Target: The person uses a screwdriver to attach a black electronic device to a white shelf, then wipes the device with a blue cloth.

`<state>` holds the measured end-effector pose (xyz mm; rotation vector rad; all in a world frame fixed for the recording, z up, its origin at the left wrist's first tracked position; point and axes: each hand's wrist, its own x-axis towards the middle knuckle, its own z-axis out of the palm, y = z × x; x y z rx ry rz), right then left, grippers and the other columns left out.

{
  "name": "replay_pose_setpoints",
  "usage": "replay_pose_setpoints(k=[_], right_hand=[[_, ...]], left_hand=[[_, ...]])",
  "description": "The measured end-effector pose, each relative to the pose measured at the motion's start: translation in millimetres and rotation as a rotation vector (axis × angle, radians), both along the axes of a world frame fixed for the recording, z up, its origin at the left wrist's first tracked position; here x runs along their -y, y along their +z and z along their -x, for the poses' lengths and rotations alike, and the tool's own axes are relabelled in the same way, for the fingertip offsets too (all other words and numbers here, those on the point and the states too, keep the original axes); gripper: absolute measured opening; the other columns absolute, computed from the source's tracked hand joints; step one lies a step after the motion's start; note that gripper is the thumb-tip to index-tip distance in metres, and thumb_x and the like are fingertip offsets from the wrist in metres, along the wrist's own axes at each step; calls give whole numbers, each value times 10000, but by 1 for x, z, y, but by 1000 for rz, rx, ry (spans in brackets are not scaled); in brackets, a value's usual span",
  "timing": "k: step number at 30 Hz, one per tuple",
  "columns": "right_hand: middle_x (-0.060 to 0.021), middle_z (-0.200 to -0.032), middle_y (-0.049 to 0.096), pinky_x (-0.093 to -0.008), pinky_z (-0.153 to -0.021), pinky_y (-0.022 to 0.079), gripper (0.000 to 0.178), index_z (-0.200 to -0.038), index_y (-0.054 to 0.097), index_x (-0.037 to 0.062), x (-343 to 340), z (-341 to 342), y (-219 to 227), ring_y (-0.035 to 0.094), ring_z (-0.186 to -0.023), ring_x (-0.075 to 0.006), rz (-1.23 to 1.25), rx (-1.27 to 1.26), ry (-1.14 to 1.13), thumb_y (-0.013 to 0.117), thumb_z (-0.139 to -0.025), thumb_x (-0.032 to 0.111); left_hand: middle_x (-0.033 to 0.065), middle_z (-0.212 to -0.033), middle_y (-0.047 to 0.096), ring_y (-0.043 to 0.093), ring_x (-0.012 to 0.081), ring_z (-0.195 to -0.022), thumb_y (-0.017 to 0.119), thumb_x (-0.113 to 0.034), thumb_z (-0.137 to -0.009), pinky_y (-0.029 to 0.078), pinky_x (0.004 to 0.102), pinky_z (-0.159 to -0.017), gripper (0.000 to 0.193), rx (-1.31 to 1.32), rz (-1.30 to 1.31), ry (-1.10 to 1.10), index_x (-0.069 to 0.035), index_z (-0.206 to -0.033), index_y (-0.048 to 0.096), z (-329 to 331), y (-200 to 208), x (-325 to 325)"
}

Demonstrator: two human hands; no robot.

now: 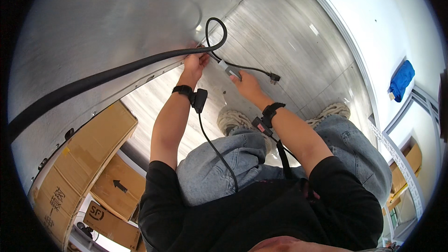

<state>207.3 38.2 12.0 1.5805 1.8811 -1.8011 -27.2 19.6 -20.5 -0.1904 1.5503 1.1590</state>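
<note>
Thick black hose [116, 72], looped at the end; thinner black cable [254, 70] ending in a black plug [274, 78], with a small grey piece [229, 69] along it. Brushed silver-grey metal floor [289, 42] with fine streaks; matte silver wall panel [102, 23]. Black wristbands [183, 89] on both hands. Faded light-blue jeans [219, 163], black shirt [261, 214], beige shoes [231, 119]. Brown cardboard boxes [84, 158] with black printed arrow and marks. Bright blue cloth [401, 80] against white wall [373, 23]
</note>
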Motion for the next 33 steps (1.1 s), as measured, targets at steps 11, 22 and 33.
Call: replay_pose_setpoints(k=[11,22,33], right_hand=[[-110,-910,608,-311,-611,478,390,-1147,461,25,-7,-49,-25,577,-733,-152,180,-215,-19,670,-885,224],[-58,-778,551,-337,-564,418,331,-978,523,39,-184,-94,121,531,-652,-156,153,-3,514,669,-852,308],[-61,-742,579,-292,-545,403,224,-927,578,21,-306,-176,354,508,-601,-146,-251,359,602,652,-799,189]], left_hand=[[-21,-885,659,618,128,-846,569,-188,-942,455,294,-811,94,-4,96,-229,-139,-994,630,-20,33,1],[54,-957,701,649,153,-912,631,-292,-910,467,300,-822,262,-77,46,-924,-72,-1052,636,-40,129,-42],[48,-930,687,641,142,-908,616,-265,-926,461,278,-813,226,-124,-429,-1019,-55,-1003,650,-171,253,-150]])
